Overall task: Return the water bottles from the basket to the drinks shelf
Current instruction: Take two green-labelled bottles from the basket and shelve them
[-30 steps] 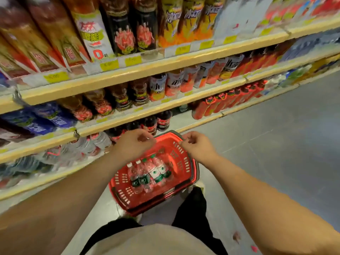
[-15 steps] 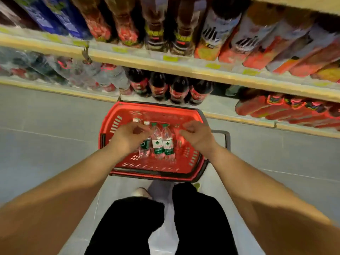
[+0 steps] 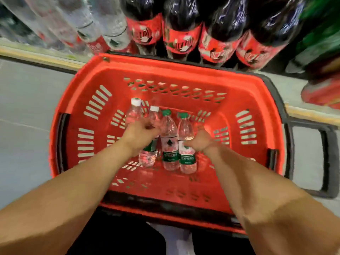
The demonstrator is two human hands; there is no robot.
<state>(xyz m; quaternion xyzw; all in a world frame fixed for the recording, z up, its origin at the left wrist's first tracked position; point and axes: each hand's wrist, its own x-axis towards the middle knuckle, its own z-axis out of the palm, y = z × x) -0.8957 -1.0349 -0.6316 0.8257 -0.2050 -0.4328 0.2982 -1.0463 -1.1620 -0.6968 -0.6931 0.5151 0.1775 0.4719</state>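
Now both your hands are down in the basket (image 3: 165, 70), which fills the middle of the frame, red, with a black handle (image 3: 329, 159) sticking out at the right. Four water bottles lie side by side on its bottom, caps toward the top of the frame: two white-cap bottles (image 3: 135, 115) on the left and two green-cap bottles (image 3: 170, 131) on the right, their sides touching.

Your left hand (image 3: 139, 135) lies over the white-cap bottles with its fingers curled down round them; whether it grips both or only one you cannot tell from here. Your right hand (image 3: 199, 141) sits at the right end of the row, fingers curled and clamped on the rightmost bottle (image 3: 185, 127) near the top of its label. The other green-cap bottle lies between your two hands.

Along the top of the frame, just beyond the basket's far rim, the shelf (image 3: 36, 54) carries cola bottles (image 3: 182, 39) with red labels. Clear bottles (image 3: 110, 24) stand at the upper left and blurred green bottles (image 3: 322, 34) at the upper right. Grey floor (image 3: 27, 107) shows at the left of the basket.
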